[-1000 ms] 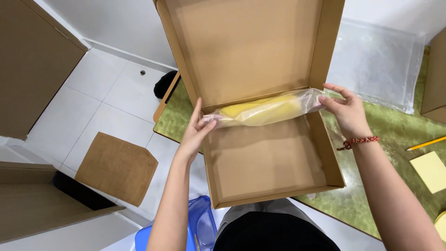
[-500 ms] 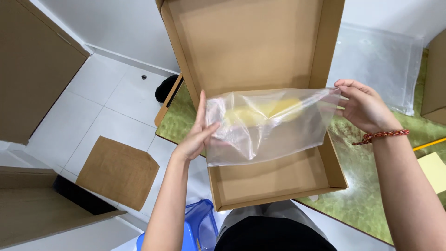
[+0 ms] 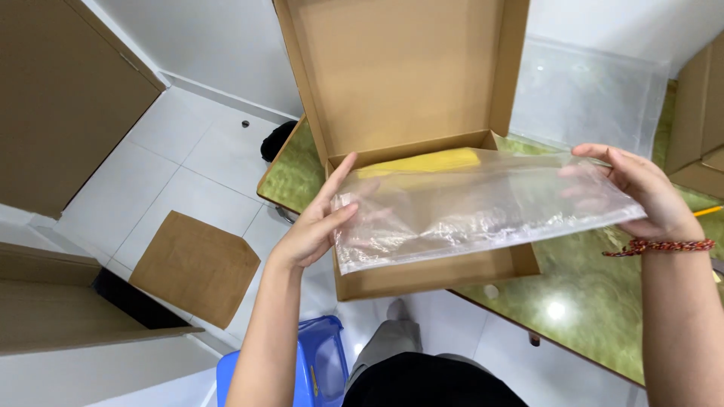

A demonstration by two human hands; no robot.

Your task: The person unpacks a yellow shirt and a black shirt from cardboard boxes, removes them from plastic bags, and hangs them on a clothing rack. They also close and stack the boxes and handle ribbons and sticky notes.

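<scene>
A clear plastic bag (image 3: 475, 207) is stretched flat between both my hands above an open brown cardboard box (image 3: 422, 143). My left hand (image 3: 320, 218) grips the bag's left end, and my right hand (image 3: 637, 188), with a red braided bracelet at the wrist, grips its right end. A yellow flat item (image 3: 422, 162) lies in the box at the back, partly seen through the bag. The box lid stands upright behind.
The box rests on a green marble-patterned table (image 3: 596, 301). A sheet of clear plastic (image 3: 581, 98) lies behind the box. More cardboard boxes (image 3: 697, 113) stand at the right. On the white tiled floor lie a brown cardboard piece (image 3: 196, 264) and a blue stool (image 3: 317, 362).
The bag has come up out of the box and been spread flat and wider between my hands. The yellow item now lies in the box, outside the bag.
</scene>
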